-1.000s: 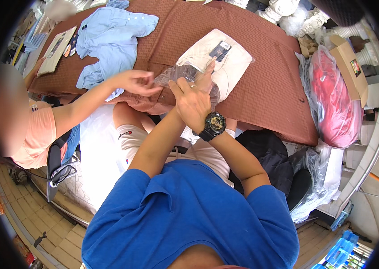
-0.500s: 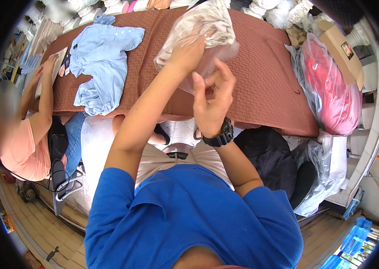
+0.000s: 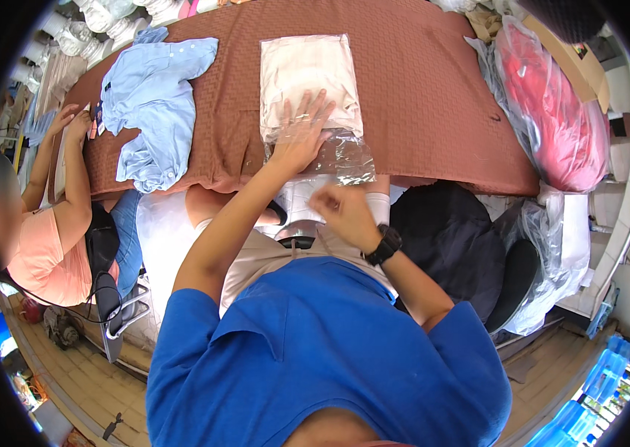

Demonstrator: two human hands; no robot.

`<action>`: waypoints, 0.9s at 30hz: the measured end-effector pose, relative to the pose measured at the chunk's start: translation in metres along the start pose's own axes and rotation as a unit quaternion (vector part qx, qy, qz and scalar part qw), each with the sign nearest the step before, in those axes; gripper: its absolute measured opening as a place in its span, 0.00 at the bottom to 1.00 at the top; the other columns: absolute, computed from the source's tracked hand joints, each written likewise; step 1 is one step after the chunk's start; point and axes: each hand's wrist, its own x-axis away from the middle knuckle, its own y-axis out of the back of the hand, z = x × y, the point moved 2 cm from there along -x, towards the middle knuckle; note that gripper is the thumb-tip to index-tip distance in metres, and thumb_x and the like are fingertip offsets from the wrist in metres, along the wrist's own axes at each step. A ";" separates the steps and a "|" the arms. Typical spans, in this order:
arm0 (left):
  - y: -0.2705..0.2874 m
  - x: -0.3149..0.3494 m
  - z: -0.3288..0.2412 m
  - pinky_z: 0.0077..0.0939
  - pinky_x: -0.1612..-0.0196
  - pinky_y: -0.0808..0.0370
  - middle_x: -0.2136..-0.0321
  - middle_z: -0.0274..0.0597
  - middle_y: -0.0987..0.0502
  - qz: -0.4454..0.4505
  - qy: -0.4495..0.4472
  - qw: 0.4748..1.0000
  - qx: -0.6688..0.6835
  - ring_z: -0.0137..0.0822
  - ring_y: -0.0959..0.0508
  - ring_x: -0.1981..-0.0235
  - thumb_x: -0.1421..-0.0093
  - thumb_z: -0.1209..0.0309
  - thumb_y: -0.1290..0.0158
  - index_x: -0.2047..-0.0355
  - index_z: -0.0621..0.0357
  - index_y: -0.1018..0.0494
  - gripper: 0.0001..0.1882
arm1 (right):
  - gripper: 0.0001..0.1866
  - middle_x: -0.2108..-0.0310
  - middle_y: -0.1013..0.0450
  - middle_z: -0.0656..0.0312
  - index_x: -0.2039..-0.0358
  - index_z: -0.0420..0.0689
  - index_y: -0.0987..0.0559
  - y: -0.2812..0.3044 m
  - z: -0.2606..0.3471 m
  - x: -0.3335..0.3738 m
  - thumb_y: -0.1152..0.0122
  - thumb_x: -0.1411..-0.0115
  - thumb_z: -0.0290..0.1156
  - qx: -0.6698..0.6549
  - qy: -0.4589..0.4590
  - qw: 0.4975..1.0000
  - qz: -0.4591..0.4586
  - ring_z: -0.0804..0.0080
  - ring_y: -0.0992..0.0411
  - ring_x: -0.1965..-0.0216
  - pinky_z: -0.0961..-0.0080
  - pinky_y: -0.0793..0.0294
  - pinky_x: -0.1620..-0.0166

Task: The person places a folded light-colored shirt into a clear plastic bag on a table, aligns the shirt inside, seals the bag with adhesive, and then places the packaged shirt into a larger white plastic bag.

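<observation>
A folded pale pink-beige garment (image 3: 307,63) lies flat on the table in a clear plastic bag, whose loose mouth end (image 3: 354,158) hangs toward the near edge. My left hand (image 3: 301,138) is open, fingers spread over the lower part of the garment. Whether it is inside the plastic or on top of it, I cannot tell. My right hand (image 3: 346,214), with a black watch on its wrist, hovers short of the table edge, below the bag's mouth. Its fingers look curled but are smeared by motion, and nothing shows in them.
A brown textured cloth (image 3: 419,89) covers the table. On the left lies a light blue shirt (image 3: 155,104); beyond it a person in a peach top (image 3: 51,249) works. Red items in clear plastic (image 3: 549,112) and a cardboard box (image 3: 572,63) stand at right, above a black chair (image 3: 445,249).
The bagged garment has come down from a raised, tilted hold to lie flat on the table. My left hand has flattened over it, and my right hand has pulled back toward me.
</observation>
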 end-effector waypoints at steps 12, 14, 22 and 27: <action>-0.012 -0.034 0.011 0.51 0.31 0.39 0.47 0.44 0.24 -0.135 -0.085 0.972 0.175 0.47 0.30 0.37 0.34 0.71 0.46 0.46 0.56 0.26 0.16 | 0.22 0.58 0.26 0.48 0.50 0.37 0.20 0.056 -0.072 -0.108 0.32 0.48 0.17 0.099 -0.026 0.963 -0.250 0.56 0.22 0.59 0.65 0.20 0.58; -0.009 -0.026 0.008 0.52 0.31 0.40 0.45 0.42 0.24 -0.086 -0.075 0.978 0.175 0.48 0.31 0.36 0.34 0.71 0.46 0.45 0.55 0.26 0.17 | 0.23 0.58 0.26 0.48 0.50 0.36 0.20 0.055 -0.073 -0.103 0.32 0.49 0.15 0.091 -0.038 0.962 -0.255 0.60 0.21 0.61 0.67 0.20 0.60; 0.000 -0.024 -0.001 0.48 0.31 0.41 0.34 0.37 0.30 -0.058 -0.109 0.988 0.092 0.44 0.33 0.33 0.34 0.68 0.45 0.36 0.50 0.30 0.25 | 0.31 0.57 0.26 0.50 0.43 0.36 0.23 0.046 -0.071 -0.096 0.31 0.50 0.15 0.086 0.019 0.964 -0.252 0.58 0.22 0.64 0.68 0.19 0.60; -0.009 -0.020 -0.002 0.50 0.31 0.43 0.34 0.33 0.30 -0.043 -0.168 0.982 0.070 0.44 0.36 0.31 0.36 0.70 0.44 0.34 0.43 0.31 0.29 | 0.34 0.51 0.30 0.46 0.40 0.38 0.26 0.048 -0.076 -0.092 0.31 0.51 0.15 0.041 -0.013 0.977 -0.209 0.53 0.23 0.59 0.66 0.19 0.57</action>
